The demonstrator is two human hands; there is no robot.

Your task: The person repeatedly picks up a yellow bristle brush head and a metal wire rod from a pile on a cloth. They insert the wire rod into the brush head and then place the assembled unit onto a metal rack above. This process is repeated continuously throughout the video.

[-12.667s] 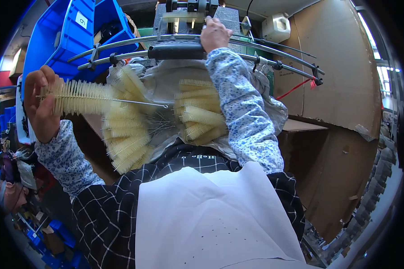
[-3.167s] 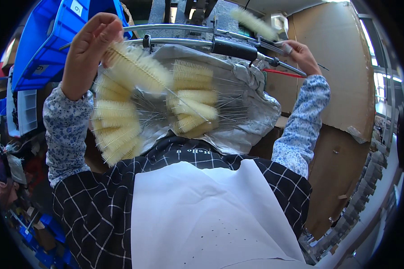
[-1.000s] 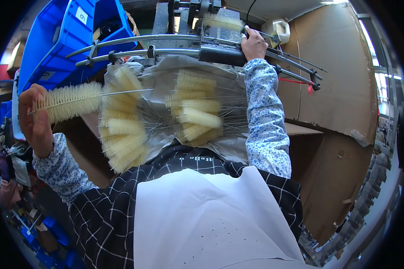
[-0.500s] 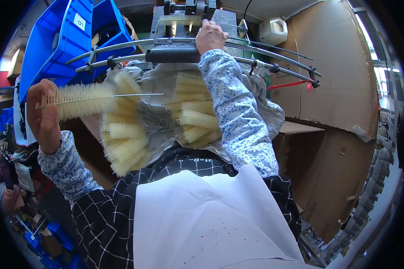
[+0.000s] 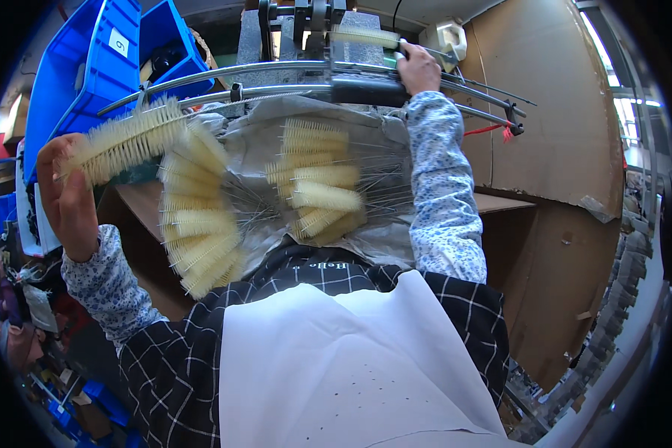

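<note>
My left hand (image 5: 73,196) pinches a cream bristle brush (image 5: 131,142) by its bristled end, and its thin wire stem points right toward the metal rails. Ahead of me, my right hand (image 5: 420,70) is closed on the right end of a sliding carriage with a black sleeve (image 5: 369,90). Just left of its fingertips, another cream brush (image 5: 364,36) lies across the carriage; its right end is partly hidden by the hand. On the grey cloth before me rest two piles of brushes, a left pile (image 5: 198,224) and a right pile (image 5: 325,187), wire stems outward.
Two long metal rails (image 5: 276,69) cross in front, with a machine block (image 5: 358,52) behind. Blue bins (image 5: 89,82) stand at the far left. Large cardboard sheets (image 5: 549,104) rise on the right. A white plastic container (image 5: 446,41) stands behind the rails.
My right hand has moved right along the rails, and the carriage with its brush has shifted right too. The brush in my left hand has tilted, its stem end now higher.
</note>
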